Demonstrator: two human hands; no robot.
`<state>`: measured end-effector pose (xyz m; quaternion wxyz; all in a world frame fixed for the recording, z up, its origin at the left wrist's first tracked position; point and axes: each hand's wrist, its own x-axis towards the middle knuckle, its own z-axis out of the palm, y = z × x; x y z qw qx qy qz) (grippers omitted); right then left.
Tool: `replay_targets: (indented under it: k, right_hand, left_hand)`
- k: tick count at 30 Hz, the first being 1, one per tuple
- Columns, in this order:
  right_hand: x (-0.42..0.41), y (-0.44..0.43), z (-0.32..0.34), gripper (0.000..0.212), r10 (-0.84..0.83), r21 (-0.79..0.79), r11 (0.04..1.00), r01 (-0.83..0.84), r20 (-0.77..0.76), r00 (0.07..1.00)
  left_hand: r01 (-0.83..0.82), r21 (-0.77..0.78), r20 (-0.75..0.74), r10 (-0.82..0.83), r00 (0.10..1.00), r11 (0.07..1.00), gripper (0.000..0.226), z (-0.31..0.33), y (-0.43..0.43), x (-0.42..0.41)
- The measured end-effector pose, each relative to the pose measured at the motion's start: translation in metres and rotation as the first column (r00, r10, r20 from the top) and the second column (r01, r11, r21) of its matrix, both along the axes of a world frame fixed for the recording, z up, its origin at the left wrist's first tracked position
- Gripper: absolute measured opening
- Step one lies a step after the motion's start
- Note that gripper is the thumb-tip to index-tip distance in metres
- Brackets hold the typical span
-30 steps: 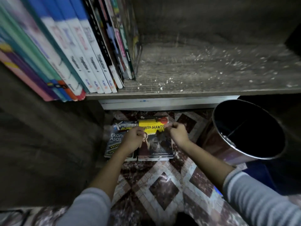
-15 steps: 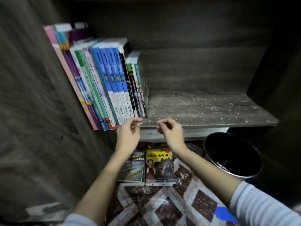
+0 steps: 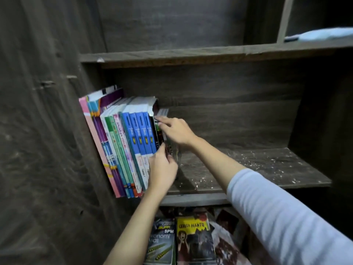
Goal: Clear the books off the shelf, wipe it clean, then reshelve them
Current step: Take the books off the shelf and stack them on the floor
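Up from the floor pile (image 3: 193,240) to the left end of the shelf (image 3: 248,169): gripping the row's rightmost thin books (image 3: 162,112) low with the left hand (image 3: 162,171), touching their tops with the right hand (image 3: 177,131), hold unclear. Still clearing.

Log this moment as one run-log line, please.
step: clearing shelf; left hand: grips end books low; right hand: holds their tops; floor: two books

Right of the row of books (image 3: 122,146) the shelf (image 3: 257,169) is open up to the right wall (image 3: 315,111), only white crumbs (image 3: 200,180) on it. Left is packed w/ books to the side wall (image 3: 57,131). Upper board (image 3: 191,54) limits height.
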<state>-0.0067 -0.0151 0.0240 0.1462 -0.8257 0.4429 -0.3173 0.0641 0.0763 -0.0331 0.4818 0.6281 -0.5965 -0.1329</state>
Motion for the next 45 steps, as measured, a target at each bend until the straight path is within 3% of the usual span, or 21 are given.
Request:
replay_targets:
  k: [6,15,18,20,22,23,25,28,32,37,41,45]
  right_hand:
    - [-0.013,-0.018,-0.005,0.038,-0.011,-0.032,0.999,0.010,-0.034,0.999]
    - [-0.054,-0.013,-0.004,0.043,-0.023,-0.014,1.000,0.025,0.099,0.995]
    - [-0.059,-0.013,-0.006,0.043,-0.016,0.078,0.997,0.000,0.207,0.978]
    - [-0.062,-0.014,-0.009,0.033,0.015,0.173,0.980,-0.102,0.443,0.896]
    - [-0.065,-0.018,-0.013,0.031,-0.055,0.276,0.938,-0.209,0.715,0.697]
    - [-0.067,-0.021,-0.017,0.033,-0.116,0.310,0.927,-0.209,0.772,0.625]
    - [-0.069,-0.032,-0.032,0.042,-0.211,0.347,0.932,-0.105,0.753,0.623]
    - [-0.065,-0.050,-0.060,0.060,-0.286,0.396,0.918,0.027,0.612,0.737]
    - [-0.052,-0.067,-0.080,0.061,-0.353,0.504,0.863,0.039,0.545,0.760]
    - [-0.053,-0.070,-0.086,0.038,-0.464,0.573,0.819,0.027,0.634,0.619]
    - [-0.061,-0.059,-0.083,0.039,-0.454,0.528,0.849,0.004,0.727,0.516]
    - [-0.067,-0.033,-0.067,0.040,-0.436,0.468,0.882,0.057,0.762,0.479]
  left_hand:
    - [-0.074,-0.035,-0.039,0.072,0.997,0.997,0.062,-0.015,-0.011,-0.015]
    - [-0.081,0.152,-0.351,0.131,0.927,0.985,0.085,-0.008,-0.057,-0.042]
    - [-0.125,0.093,-0.443,0.153,0.884,0.988,0.081,-0.009,-0.079,-0.043]
    - [-0.178,0.052,-0.412,0.183,0.893,0.983,0.070,-0.014,-0.086,-0.043]
    - [-0.225,0.007,-0.357,0.213,0.910,0.974,0.052,-0.019,-0.090,-0.042]
    - [-0.230,-0.012,-0.348,0.212,0.913,0.973,0.044,-0.021,-0.091,-0.041]
    - [-0.221,-0.036,-0.342,0.196,0.919,0.975,0.034,-0.024,-0.093,-0.038]
    - [-0.190,-0.058,-0.338,0.160,0.928,0.980,0.029,-0.026,-0.092,-0.034]
    - [-0.111,-0.097,-0.350,0.071,0.934,0.989,0.027,-0.033,-0.091,-0.030]
    - [0.004,-0.139,-0.343,-0.052,0.938,0.990,0.015,-0.039,-0.084,-0.027]
    - [0.091,-0.161,-0.322,-0.140,0.936,0.983,0.018,-0.035,-0.069,-0.031]
    - [0.152,-0.215,-0.313,-0.215,0.925,0.965,0.027,-0.017,-0.048,-0.031]
